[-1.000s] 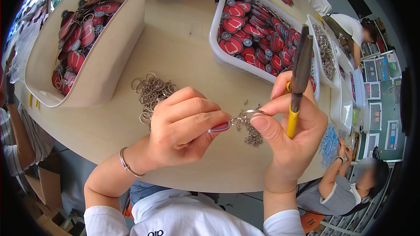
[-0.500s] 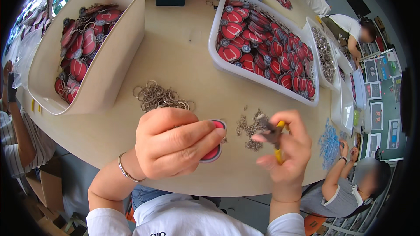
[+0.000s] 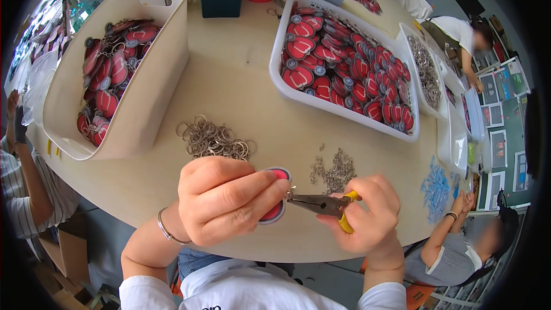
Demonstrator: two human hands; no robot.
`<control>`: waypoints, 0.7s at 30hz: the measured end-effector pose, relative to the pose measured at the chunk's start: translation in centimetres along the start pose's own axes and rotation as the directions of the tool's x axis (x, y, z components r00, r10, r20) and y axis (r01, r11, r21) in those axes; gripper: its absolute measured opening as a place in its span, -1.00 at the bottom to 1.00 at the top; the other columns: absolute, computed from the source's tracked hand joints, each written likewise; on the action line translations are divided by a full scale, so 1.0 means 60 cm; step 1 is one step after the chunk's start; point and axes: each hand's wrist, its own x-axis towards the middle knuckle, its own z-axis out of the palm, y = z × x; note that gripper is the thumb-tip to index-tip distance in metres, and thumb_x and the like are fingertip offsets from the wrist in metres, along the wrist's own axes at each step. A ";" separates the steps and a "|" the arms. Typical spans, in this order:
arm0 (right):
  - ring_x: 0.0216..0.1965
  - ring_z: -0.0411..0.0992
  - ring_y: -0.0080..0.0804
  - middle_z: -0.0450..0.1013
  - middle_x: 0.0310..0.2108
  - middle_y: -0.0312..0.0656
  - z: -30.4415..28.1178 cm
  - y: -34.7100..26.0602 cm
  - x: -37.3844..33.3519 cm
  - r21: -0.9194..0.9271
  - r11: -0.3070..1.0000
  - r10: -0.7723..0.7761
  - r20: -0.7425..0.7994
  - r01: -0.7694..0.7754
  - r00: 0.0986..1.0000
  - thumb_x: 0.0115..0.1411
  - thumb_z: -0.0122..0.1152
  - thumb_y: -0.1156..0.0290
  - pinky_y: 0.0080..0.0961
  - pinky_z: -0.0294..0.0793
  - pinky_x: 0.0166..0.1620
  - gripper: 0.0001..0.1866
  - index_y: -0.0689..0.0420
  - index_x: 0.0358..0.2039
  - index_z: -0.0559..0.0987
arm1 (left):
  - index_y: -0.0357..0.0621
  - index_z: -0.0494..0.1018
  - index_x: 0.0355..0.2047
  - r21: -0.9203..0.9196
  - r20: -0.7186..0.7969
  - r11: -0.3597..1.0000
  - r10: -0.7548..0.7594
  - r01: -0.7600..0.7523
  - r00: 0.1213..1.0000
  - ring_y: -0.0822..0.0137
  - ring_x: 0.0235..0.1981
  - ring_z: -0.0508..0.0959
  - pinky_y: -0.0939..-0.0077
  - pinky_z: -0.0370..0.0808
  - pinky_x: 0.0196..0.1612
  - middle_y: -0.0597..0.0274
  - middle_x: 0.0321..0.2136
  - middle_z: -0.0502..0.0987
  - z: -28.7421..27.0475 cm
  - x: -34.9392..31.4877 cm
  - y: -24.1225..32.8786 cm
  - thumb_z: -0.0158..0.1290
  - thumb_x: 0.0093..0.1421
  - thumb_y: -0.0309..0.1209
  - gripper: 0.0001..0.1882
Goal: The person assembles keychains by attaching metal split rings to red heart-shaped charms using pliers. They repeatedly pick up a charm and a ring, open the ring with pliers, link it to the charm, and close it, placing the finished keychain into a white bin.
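Note:
My left hand (image 3: pixel 227 201) is closed on a red boxing-glove-shaped keychain tag (image 3: pixel 274 213) with a grey border, its fingers hiding much of it. Yellow-handled pliers (image 3: pixel 318 203) are gripped in my right hand (image 3: pixel 367 212). Their jaw tips meet the tag's right edge, where a small bit of shiny metal shows; its exact form is too small to make out. Behind my left hand lies a heap of metal split rings (image 3: pixel 212 139). Small metal connectors (image 3: pixel 336 171) are scattered in a pile beyond the pliers.
A tall cream bin (image 3: pixel 152 89) holding finished-looking keychains stands at left. At back right is a white basket (image 3: pixel 338 112) full of red tags. Beyond it sits a tray of metal parts (image 3: pixel 426 69). Blue strips (image 3: pixel 436 188) lie right, near a seated person (image 3: pixel 459 247).
My right hand has turned the pliers to point left and brought their tips to the tag's edge. The left hand has dropped slightly lower with the tag.

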 end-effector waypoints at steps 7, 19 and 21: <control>-0.53 0.30 -0.31 0.35 -0.41 -0.15 0.039 -0.036 -0.017 0.093 0.989 0.123 -0.081 -0.115 0.989 -0.08 0.44 0.29 -0.49 0.30 -0.53 -0.70 0.22 -0.61 0.51 | -0.16 0.58 -0.27 -0.026 0.022 0.997 -0.071 0.072 0.997 0.28 -0.39 0.49 0.49 0.48 -0.35 0.25 -0.29 0.56 -0.009 -0.001 0.011 0.18 -0.20 -0.61 -0.63; -0.47 0.31 -0.26 0.36 -0.38 -0.14 0.015 -0.023 0.002 0.298 0.946 0.128 0.034 -0.132 0.991 -0.14 0.46 0.30 -0.42 0.34 -0.45 -0.71 0.21 -0.62 0.52 | -0.13 0.56 -0.25 -0.083 0.010 0.997 0.008 -0.007 1.000 0.26 -0.34 0.48 0.46 0.47 -0.37 0.28 -0.28 0.57 -0.007 -0.002 0.005 0.19 -0.10 -0.55 -0.68; -0.47 0.31 -0.26 0.36 -0.38 -0.14 0.013 -0.022 0.002 0.306 0.944 0.120 0.040 -0.126 0.992 -0.14 0.46 0.30 -0.42 0.34 -0.46 -0.71 0.20 -0.63 0.51 | -0.14 0.56 -0.26 -0.094 0.015 0.996 0.009 -0.008 1.000 0.26 -0.34 0.48 0.46 0.47 -0.37 0.27 -0.28 0.57 -0.008 -0.001 0.004 0.19 -0.09 -0.54 -0.70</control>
